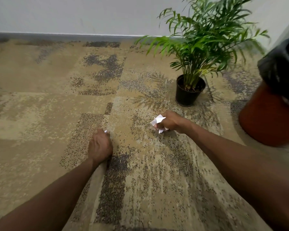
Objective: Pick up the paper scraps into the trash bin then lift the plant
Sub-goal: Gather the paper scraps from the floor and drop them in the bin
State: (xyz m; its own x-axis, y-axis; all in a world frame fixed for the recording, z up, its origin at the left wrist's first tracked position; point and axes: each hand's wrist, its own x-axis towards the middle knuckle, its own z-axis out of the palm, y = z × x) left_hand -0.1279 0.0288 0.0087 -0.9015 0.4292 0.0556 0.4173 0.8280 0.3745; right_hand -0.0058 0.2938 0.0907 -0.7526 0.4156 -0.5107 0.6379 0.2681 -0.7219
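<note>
My right hand [169, 121] is closed around crumpled white paper scraps [158, 120], low over the carpet. My left hand [99, 145] is a fist on the carpet, and a small white bit of paper [105, 131] peeks out at its fingertips. The plant [205, 39], a green palm in a black pot [188, 95], stands on the floor beyond my right hand. The trash bin [267, 119], orange-red with a black liner at its top, stands at the right edge, blurred.
Tan and grey patterned carpet [48, 105] covers the floor. A pale wall with a grey baseboard [73, 36] runs along the back. The view is slightly motion-blurred.
</note>
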